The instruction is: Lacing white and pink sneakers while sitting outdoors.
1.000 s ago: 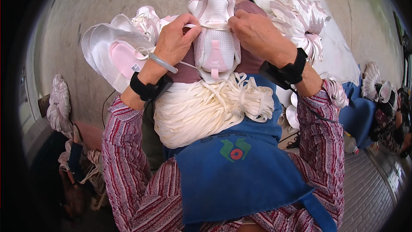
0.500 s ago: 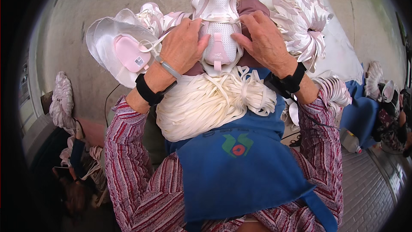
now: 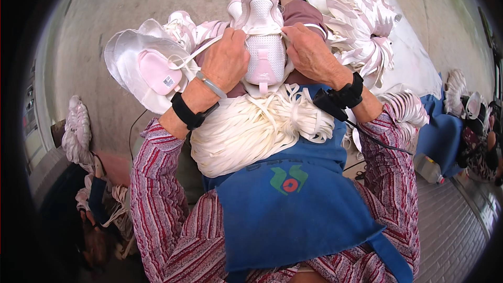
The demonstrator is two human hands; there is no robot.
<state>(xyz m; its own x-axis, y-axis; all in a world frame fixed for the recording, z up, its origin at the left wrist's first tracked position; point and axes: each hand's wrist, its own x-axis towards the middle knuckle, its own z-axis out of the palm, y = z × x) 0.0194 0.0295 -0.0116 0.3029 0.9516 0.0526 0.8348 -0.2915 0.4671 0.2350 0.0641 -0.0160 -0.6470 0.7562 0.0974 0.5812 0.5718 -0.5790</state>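
Note:
A white and pink shoe upper (image 3: 264,47) lies between my hands, its pink pull tab toward me. A white shoelace (image 3: 262,32) runs across its tongue. My left hand (image 3: 226,62) is closed on the lace on one side, and a loose length trails from there toward the pink insole-shaped piece (image 3: 160,71). On the other side, my right hand (image 3: 313,55) pinches the same lace, fingers curled. The shoe rests over my knees. Just below it, a thick bundle of cream-white shoelaces (image 3: 238,139) lies on my blue apron (image 3: 293,225).
White cup-shaped shoe parts (image 3: 118,55) sit at the left knee. A fanned bundle of pink and white shoe pieces (image 3: 364,31) lies on a white sheet (image 3: 411,47) at right. Another stack (image 3: 403,110) is beside my right forearm. A plastic bottle (image 3: 429,169) lies farther right.
Both hands have closed from spread fingers into tight grips on the lace, drawing it straight across the shoe. The shoe sits slightly lower in view.

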